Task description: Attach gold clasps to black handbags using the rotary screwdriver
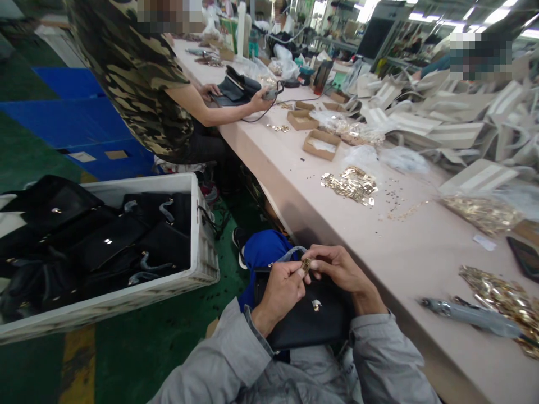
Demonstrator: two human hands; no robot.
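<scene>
A black handbag (311,325) rests on my lap, with a small shiny metal clasp piece (316,304) on its front. Above it, my left hand (284,289) pinches a small gold metal fitting (306,264) between thumb and fingers. My right hand (337,266) meets it from the other side, thumb and fingertips closed at the fitting's edge. Whether a smaller part sits between the right fingertips is too small to tell. A plastic-wrapped handle (292,253) curves up behind my left hand.
A white crate (196,224) of black bags stands at left. On the table (269,168) lie gold fittings (351,184), an electric screwdriver (471,317), cardboard boxes (321,145), a phone (524,257) and piled pale straps (455,134). A co-worker in camouflage (138,84) handles a dark bag (238,88).
</scene>
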